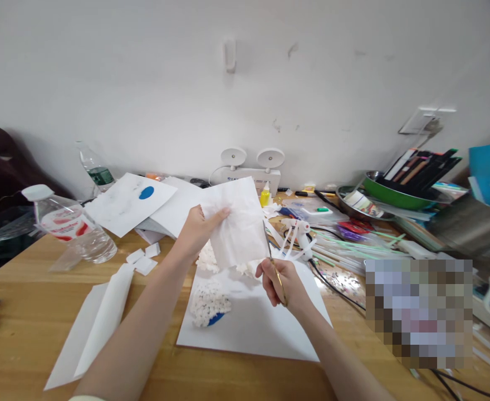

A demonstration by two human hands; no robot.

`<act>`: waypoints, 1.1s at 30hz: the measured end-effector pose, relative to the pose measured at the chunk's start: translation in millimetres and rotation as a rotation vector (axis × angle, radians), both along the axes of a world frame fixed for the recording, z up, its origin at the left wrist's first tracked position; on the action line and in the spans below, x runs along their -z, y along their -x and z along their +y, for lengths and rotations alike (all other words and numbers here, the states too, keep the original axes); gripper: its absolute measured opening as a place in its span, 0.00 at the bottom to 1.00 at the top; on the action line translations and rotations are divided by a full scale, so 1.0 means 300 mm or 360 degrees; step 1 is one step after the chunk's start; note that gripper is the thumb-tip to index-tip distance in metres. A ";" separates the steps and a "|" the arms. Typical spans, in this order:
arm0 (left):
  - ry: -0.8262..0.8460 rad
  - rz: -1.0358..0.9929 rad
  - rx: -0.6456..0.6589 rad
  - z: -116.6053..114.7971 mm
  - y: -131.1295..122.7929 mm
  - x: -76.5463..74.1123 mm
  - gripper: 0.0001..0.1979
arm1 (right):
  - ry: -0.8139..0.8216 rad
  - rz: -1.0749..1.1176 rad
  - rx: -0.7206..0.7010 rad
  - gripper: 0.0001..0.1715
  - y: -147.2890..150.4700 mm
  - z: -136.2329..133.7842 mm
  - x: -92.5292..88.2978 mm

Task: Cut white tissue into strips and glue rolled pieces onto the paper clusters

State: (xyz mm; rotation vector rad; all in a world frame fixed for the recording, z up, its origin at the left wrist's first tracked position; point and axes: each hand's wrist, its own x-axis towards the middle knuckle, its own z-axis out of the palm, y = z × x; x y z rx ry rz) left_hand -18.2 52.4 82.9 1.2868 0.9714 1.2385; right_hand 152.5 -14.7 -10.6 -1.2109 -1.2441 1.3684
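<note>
My left hand [205, 224] pinches a thin white sheet of paper [240, 234] between thumb and fingers, holding it up above the table. In my right hand [284, 281] is a pair of scissors [277, 273] with gold-coloured handles, its blades pointing up along the sheet's right edge. Whether the blades touch the paper I cannot tell. Beneath both hands lies a larger white sheet [261, 328]. On it sit crumpled off-white clumps [210, 303], one with a blue patch [216, 318] showing at its lower edge.
At left stand a water bottle [76, 228] and a folded white sheet [90, 328]. A glue gun [297, 234] with its cord [337, 287] lies to the right, near scattered sticks [345, 250]. A green bowl [399, 192] of pens is at back right.
</note>
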 end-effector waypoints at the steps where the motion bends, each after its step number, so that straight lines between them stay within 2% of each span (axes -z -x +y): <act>1: -0.0002 -0.0006 0.0000 0.000 0.000 0.001 0.18 | 0.0006 -0.0005 0.0003 0.30 0.000 0.001 0.001; 10: 0.0013 0.0003 -0.0013 0.007 0.002 0.006 0.21 | 0.0035 -0.0047 -0.0026 0.30 -0.001 0.001 0.004; 18: 0.0049 0.0115 0.0050 -0.006 -0.006 -0.006 0.21 | -0.0227 -0.0111 -0.0025 0.35 0.003 -0.018 -0.043; 24: 0.0051 0.0305 0.0094 -0.002 0.001 0.009 0.20 | -0.0237 -0.0107 0.0007 0.36 0.004 -0.017 -0.039; 30: 0.0095 0.0302 0.0223 -0.004 -0.002 0.010 0.19 | -0.0280 -0.0103 0.0013 0.37 0.005 -0.014 -0.041; 33: 0.0075 0.0312 0.0161 -0.007 -0.006 0.005 0.19 | -0.0270 -0.0107 0.0027 0.36 0.005 -0.013 -0.047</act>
